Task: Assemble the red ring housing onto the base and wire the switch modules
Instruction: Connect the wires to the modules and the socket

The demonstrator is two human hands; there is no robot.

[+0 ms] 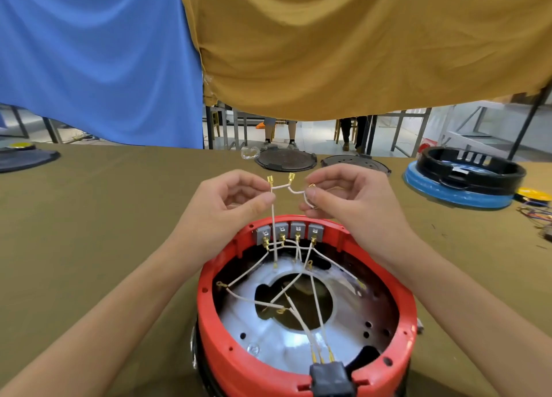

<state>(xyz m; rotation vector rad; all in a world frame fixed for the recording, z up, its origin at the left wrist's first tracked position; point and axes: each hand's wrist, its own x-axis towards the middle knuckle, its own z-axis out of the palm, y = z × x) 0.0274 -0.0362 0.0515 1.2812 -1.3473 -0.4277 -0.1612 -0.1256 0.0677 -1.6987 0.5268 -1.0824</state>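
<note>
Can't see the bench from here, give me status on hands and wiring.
Left hand and right hand pinch white wire above red ring housing. Four switch modules seated. Nothing in the way.

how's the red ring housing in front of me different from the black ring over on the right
The red ring housing is close, under both hands, with grey switch modules on its far wall and white wires crossing inside. The black ring lies far right, untouched, on a blue disc, and no wires show in it. The red one looks larger, though nearness may explain that. Both are round, open-topped and on the same olive-covered table.
</note>
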